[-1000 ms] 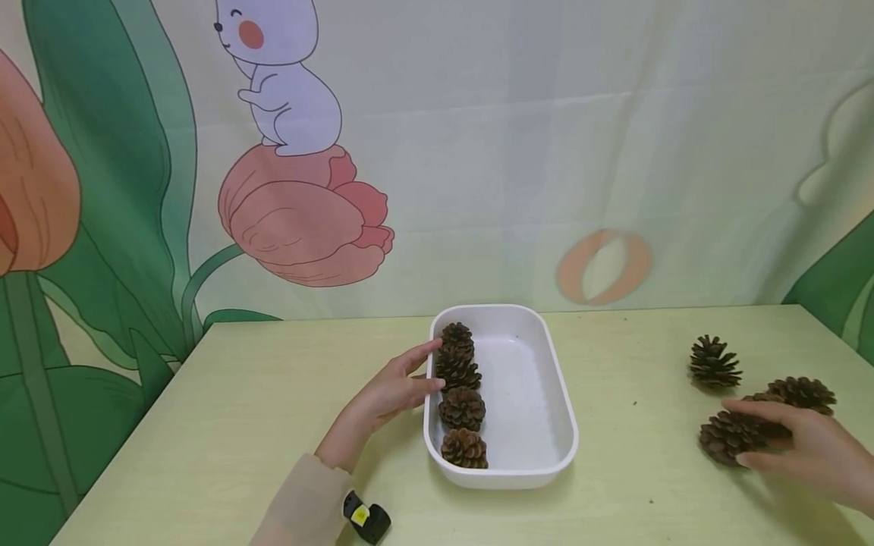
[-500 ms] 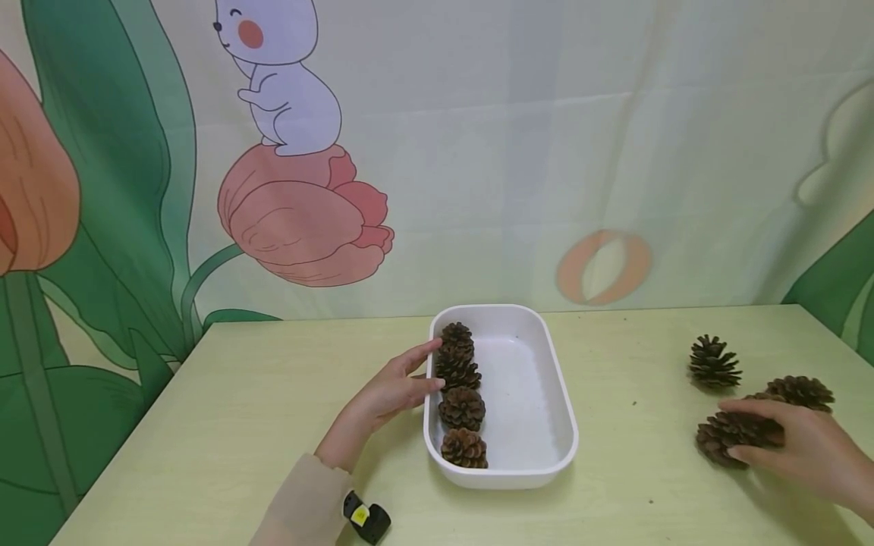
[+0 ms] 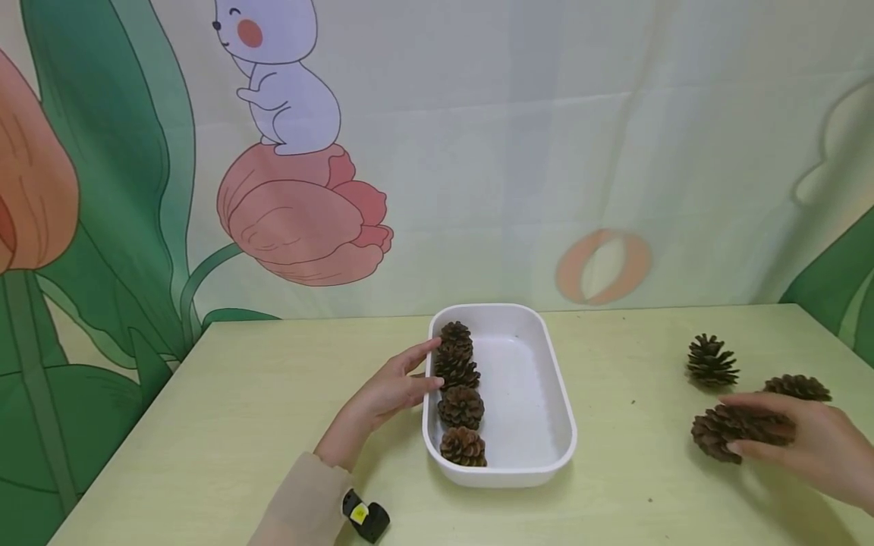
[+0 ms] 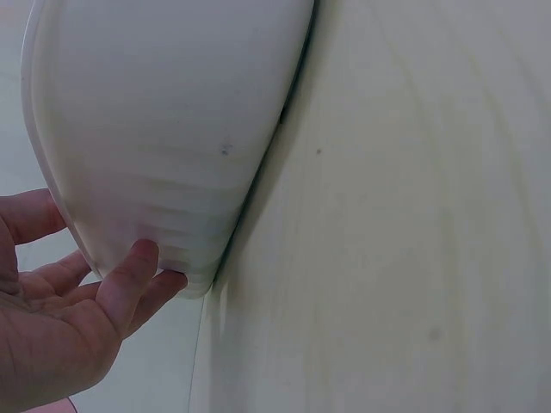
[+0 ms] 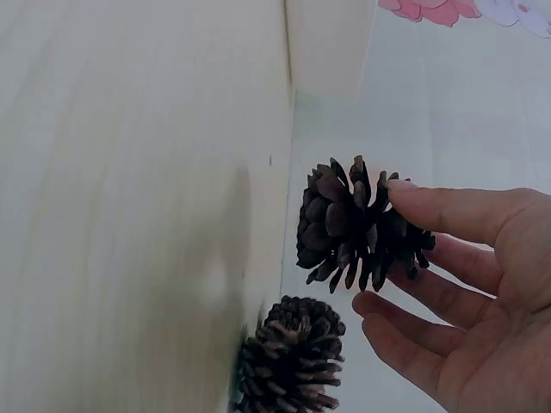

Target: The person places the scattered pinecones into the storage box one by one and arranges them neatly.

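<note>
My left hand (image 3: 389,390) grips the left wall of a white rectangular tray (image 3: 570,436); in the left wrist view its thumb lies on the outer wall and fingers reach over the rim. Several brown pine cones (image 3: 461,408) stand in a row along that side inside the tray. At the right, my right hand (image 3: 815,440) holds a pine cone (image 5: 344,228) between thumb and fingers, its scales spread wide. In the right wrist view the cone appears raised off the table, part of its base end hidden by the fingers.
Two more pine cones lie at the table's right: a loose cone (image 3: 712,362) farther back, and a second cone (image 3: 797,387) partly behind the right hand. A cloth backdrop (image 3: 478,189) with printed flowers hangs at the table's far edge. A black wrist device (image 3: 366,517) sits by the left sleeve.
My right hand has shifted slightly left with the pine cone in its fingers, apart from the cone behind. The left hand and tray keep their place.
</note>
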